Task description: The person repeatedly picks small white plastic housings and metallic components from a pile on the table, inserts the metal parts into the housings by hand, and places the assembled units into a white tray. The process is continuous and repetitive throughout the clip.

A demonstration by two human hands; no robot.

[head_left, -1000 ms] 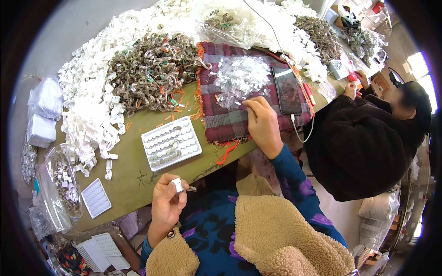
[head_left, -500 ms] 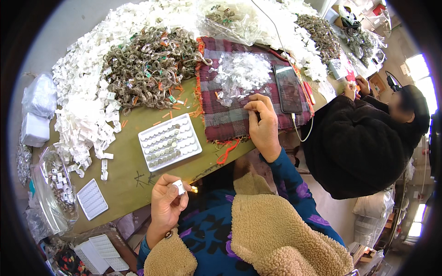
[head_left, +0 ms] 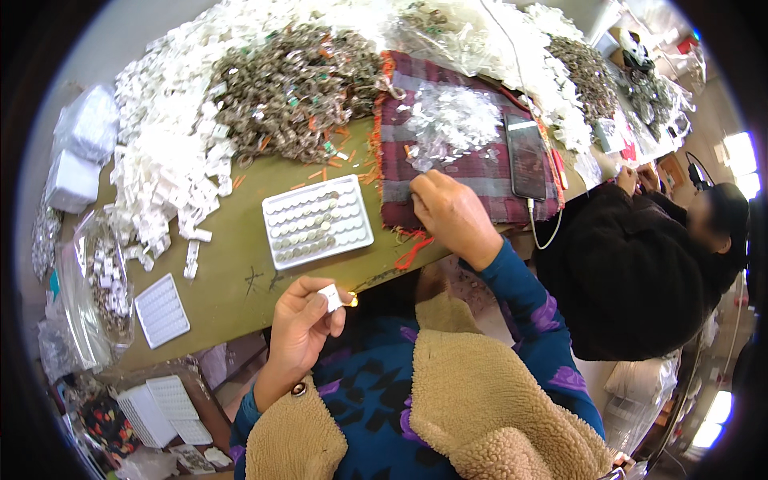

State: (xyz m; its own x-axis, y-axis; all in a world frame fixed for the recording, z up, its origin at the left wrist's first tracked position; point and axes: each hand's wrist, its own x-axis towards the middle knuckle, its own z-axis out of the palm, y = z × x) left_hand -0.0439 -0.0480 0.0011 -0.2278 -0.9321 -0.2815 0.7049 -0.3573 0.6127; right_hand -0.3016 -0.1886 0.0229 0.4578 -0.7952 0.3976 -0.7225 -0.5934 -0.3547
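Between the thumb and fingers of my left hand (head_left: 300, 332) is a small white plastic piece (head_left: 330, 298), with a yellow glowing tip (head_left: 351, 299) at its right end. My right hand (head_left: 458, 214) hovers at the left front part of a plaid cloth (head_left: 396, 196), fingers bent and tips together; what they pinch, if anything, is hidden. Beyond that hand lies a heap of small clear plastic pieces (head_left: 452, 124) on the cloth. A white tray (head_left: 348, 240) with rows of round button cells (head_left: 308, 246) rests on the table left of the cloth.
White plastic parts (head_left: 172, 160) and dark coiled strips (head_left: 296, 100) are heaped behind. A phone (head_left: 524, 160) with a white cable lies on the cloth. At left are a smaller white tray (head_left: 162, 312) and a clear bag (head_left: 100, 272). A person in black (head_left: 624, 272) works at right.
The whole view has shifted, so the table things sit further right and higher. My right hand has moved left across the cloth, its fingers more closed. My left hand keeps the white piece.
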